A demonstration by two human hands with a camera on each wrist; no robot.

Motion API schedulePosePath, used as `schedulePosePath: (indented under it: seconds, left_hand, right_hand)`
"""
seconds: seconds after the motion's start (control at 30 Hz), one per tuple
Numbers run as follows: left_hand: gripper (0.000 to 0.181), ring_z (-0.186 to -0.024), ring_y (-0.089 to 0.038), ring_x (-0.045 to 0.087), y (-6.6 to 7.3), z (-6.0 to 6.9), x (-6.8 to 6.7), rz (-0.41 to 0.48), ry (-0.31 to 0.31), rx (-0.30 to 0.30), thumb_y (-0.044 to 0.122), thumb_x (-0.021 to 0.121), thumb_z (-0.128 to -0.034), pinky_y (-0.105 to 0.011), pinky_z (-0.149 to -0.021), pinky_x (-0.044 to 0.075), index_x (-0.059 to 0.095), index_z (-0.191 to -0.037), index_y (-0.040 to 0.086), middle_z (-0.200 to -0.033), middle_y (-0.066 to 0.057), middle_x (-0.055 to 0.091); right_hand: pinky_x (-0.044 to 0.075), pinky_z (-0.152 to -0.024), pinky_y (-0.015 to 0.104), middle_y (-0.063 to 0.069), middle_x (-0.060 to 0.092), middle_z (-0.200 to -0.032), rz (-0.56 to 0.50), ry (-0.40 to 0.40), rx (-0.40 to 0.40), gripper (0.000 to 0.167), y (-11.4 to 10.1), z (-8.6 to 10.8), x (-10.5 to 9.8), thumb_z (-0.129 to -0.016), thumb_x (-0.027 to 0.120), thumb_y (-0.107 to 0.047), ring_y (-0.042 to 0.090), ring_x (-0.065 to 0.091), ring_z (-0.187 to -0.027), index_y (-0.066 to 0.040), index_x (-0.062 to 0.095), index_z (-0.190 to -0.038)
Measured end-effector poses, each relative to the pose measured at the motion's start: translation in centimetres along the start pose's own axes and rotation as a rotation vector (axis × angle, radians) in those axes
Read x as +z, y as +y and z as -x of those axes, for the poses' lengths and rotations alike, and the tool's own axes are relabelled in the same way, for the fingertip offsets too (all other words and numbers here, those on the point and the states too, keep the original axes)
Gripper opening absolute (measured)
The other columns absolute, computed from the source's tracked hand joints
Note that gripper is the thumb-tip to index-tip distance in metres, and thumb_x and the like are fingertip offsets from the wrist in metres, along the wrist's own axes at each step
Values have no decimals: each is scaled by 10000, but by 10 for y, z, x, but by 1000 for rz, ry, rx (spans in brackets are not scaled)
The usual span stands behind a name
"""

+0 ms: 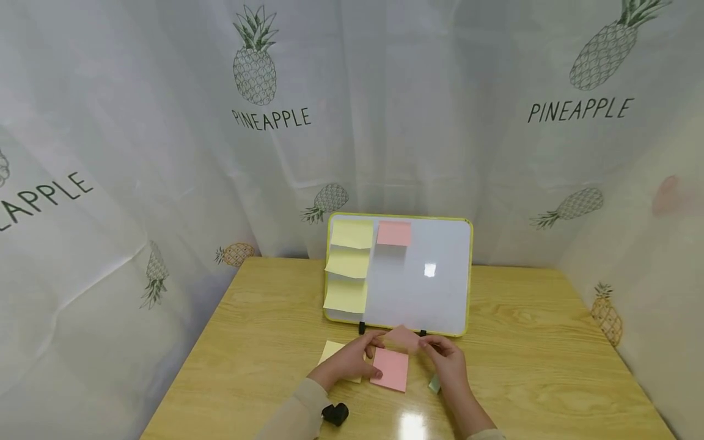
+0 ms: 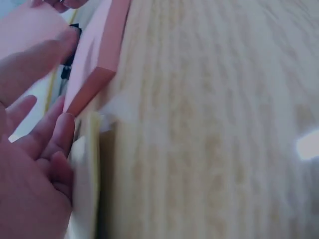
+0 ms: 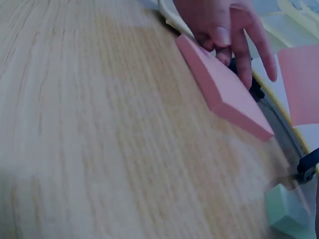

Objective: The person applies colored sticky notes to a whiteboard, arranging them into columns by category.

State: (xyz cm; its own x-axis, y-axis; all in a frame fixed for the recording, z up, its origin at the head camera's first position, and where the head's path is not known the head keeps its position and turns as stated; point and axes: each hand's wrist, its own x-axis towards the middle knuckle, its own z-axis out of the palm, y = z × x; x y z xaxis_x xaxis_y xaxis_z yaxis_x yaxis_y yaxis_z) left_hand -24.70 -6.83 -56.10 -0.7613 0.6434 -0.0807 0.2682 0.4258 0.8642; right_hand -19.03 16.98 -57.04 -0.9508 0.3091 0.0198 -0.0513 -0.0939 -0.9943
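Between the fingertips of my right hand (image 1: 451, 370) is the edge of a loose pink sheet (image 1: 403, 338), raised above a pink sticky-note pad (image 1: 390, 369) on the table. My left hand (image 1: 352, 359) has its thumb at the pad's left edge, its other fingers spread loosely near the sheet. In the left wrist view, the fingers of my left hand (image 2: 37, 154) lie beside the pink pad (image 2: 94, 59) and the yellow pad (image 2: 85, 174). The right wrist view shows the sheet (image 3: 300, 84) in the air, apart from the pad (image 3: 224, 89).
A yellow-framed whiteboard (image 1: 429, 299) stands behind the hands on black feet, bearing three yellow notes (image 1: 346, 263) and one pink note (image 1: 393, 233). A yellow pad (image 1: 331, 350) lies partly under my left hand, a green pad (image 1: 434, 384) by my right, a black object (image 1: 335, 414) nearer.
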Motion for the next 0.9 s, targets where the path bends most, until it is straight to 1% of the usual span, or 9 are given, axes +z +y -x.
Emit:
schedulePosePath:
  seconds: [0.07, 0.13, 0.27, 0.37, 0.43, 0.57, 0.67, 0.8, 0.9]
  left_hand:
    - [721, -831, -108, 460, 2, 0, -1, 32, 54, -5, 144, 815, -809, -278, -724, 414, 450, -1430, 176, -1173, 70, 571]
    - [642, -807, -115, 486, 7, -1, -2, 68, 119, 8, 164, 800, -827, -267, -702, 441, 498, -1393, 136, -1119, 29, 593]
    - [648, -749, -123, 493, 21, -4, -7, 182, 226, 34, 186, 784, -845, -261, -673, 442, 485, -1416, 116, -1005, -31, 609]
    - [675, -742, -138, 511, 31, -6, -11, 272, 276, 58, 189, 761, -868, -283, -689, 462, 439, -1457, 113, -984, -54, 615]
    - [611, -777, -148, 540, 38, -7, -14, 315, 305, 70, 196, 732, -895, -327, -721, 493, 468, -1438, 97, -990, -51, 620]
    - [430, -847, -192, 605, 51, -12, -22, 319, 366, 69, 261, 680, -934, -468, -748, 515, 607, -1315, 76, -1032, -38, 639]
    - [359, -884, -229, 640, 60, -17, -29, 317, 407, 58, 291, 671, -938, -470, -771, 512, 675, -1231, 84, -1067, -35, 660]
    - [336, -921, -278, 656, 70, -25, -38, 329, 433, 48, 298, 668, -941, -428, -844, 507, 697, -1205, 93, -1040, -53, 687]
    - [316, -899, -267, 658, 78, -29, -46, 309, 450, 37, 281, 687, -929, -454, -816, 516, 710, -1187, 101, -998, -50, 690]
  right_hand:
    - [525, -785, 262, 42, 681, -928, 1, -13, -3, 197, -3, 0, 1, -859, 746, -73, 148, 628, -890, 63, 698, -993]
    - [533, -799, 299, 61, 669, -941, 3, -38, -21, 196, -7, -1, 3, -860, 751, -99, 168, 629, -898, 51, 704, -976]
    - [536, -789, 354, 96, 634, -962, 9, -73, -67, 170, -17, -3, 6, -882, 728, -94, 196, 618, -884, 52, 703, -965]
    - [531, -785, 322, 92, 605, -967, 22, -70, -92, 143, -25, -4, 8, -889, 714, -67, 189, 597, -879, 51, 712, -970]
    - [529, -771, 307, 87, 588, -970, 20, -66, -104, 137, -30, -5, 11, -884, 714, -47, 179, 590, -873, 57, 716, -973]
    - [534, -726, 302, 88, 566, -987, 22, -71, -146, 159, -40, -7, 16, -865, 727, -21, 161, 586, -847, 91, 712, -977]
    - [534, -717, 276, 111, 552, -1021, 19, -98, -190, 146, -48, -10, 19, -862, 720, 6, 149, 590, -860, 107, 707, -967]
    - [516, -770, 232, 176, 516, -1113, 21, -195, -245, 132, -56, -16, 19, -861, 710, 29, 146, 563, -974, 104, 702, -970]
    - [510, -799, 242, 217, 483, -1208, 46, -292, -269, 166, -62, -24, 17, -863, 720, 3, 177, 550, -1040, 97, 694, -997]
